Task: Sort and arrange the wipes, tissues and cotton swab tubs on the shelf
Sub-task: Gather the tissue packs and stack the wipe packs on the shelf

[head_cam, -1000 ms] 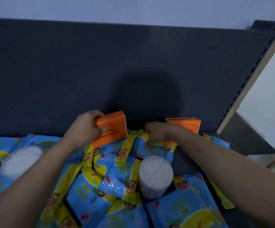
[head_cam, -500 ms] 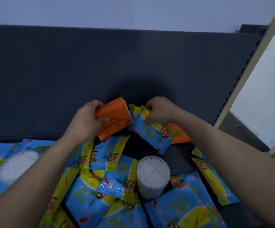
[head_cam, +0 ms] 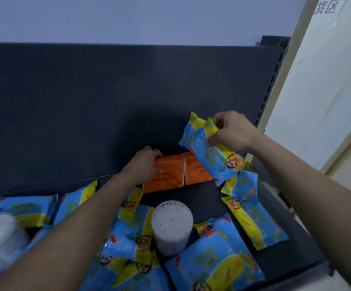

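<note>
Nearest me, loose wipes packs (head_cam: 132, 234) crowd the shelf (head_cam: 204, 198) around an upright cotton swab tub (head_cam: 171, 225). Further in, my left grip (head_cam: 144, 166) clasps an orange tissue pack (head_cam: 166, 175), which touches a second orange pack (head_cam: 196, 175) by the back panel (head_cam: 86, 101). Higher up, my right grip (head_cam: 231, 131) pinches a lifted wipes pack (head_cam: 210, 152) by its top corner. I judge that this thin pinch could slip and drop the pack onto the tissue row, or a forearm could topple the tub.

Noted sky blue with yellow bands, red spots and a cartoon face on wipes packs (head_cam: 212, 158). Logged plain orange with dark lettering on two tissue packs (head_cam: 170, 175). Recorded white on swab tubs (head_cam: 171, 219), charcoal on shelf (head_cam: 204, 198) and back panel (head_cam: 76, 112), beige on side post (head_cam: 287, 59).
</note>
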Tool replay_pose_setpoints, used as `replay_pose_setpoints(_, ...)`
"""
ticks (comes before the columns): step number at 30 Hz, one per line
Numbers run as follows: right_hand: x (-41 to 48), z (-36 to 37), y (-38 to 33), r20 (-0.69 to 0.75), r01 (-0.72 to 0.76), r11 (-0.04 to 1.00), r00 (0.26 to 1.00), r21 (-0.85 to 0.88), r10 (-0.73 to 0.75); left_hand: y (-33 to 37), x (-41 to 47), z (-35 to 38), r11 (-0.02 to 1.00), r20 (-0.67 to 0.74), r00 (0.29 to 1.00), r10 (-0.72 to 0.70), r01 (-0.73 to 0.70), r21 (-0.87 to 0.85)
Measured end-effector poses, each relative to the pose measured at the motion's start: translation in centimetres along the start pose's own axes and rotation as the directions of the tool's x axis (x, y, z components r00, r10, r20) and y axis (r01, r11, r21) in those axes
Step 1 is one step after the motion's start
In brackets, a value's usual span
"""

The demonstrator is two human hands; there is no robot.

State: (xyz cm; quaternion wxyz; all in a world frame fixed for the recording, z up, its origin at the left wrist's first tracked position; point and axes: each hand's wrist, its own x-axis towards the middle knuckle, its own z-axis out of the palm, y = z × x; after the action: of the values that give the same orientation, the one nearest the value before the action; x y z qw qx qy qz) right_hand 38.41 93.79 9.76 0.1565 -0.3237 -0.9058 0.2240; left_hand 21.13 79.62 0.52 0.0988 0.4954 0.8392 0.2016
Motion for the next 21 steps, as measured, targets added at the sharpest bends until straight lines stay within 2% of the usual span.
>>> replay_pose_setpoints(4,-0.3,0.3,0.7,0.052,0.044,0.999,0.998,-0.027,-0.043,-0.3,-0.3,1.4,0.998,-0.062,0.998,0.029,-0.032,-0.05)
replay_pose_setpoints(6,-0.4,0.9,0.8,0.095,0.088,0.994,0.992,-0.058,-0.082,-0.6,-0.9,2.0,0.999,-0.101,0.994,0.039,-0.041,-0.021)
replay_pose_setpoints(9,-0.5,1.6,0.5,0.145,0.139,0.989,0.981,-0.056,-0.129,-1.3,-2.0,1.6,0.996,-0.222,0.975,0.01,0.01,0.089)
replay_pose_setpoints(11,-0.5,2.1,-0.1,0.174,0.171,0.985,0.971,-0.037,-0.162,-2.1,-2.7,0.2,0.996,-0.254,0.967,-0.036,0.054,0.066)
replay_pose_setpoints(14,-0.3,3.0,-1.1,0.21,0.229,0.974,0.952,0.001,-0.224,-4.1,-4.0,-1.9,0.982,-0.061,0.983,-0.172,0.176,0.07)
replay_pose_setpoints(17,-0.1,4.3,-2.0,0.248,0.261,0.965,0.933,0.033,-0.261,-5.7,-5.4,-2.4,0.93,0.196,0.935,-0.297,0.236,0.283)
replay_pose_setpoints(21,-0.1,5.6,-2.8,0.274,0.286,0.958,0.922,0.0,-0.275,-7.3,-6.2,-2.0,0.913,0.274,0.881,-0.385,0.321,0.25)
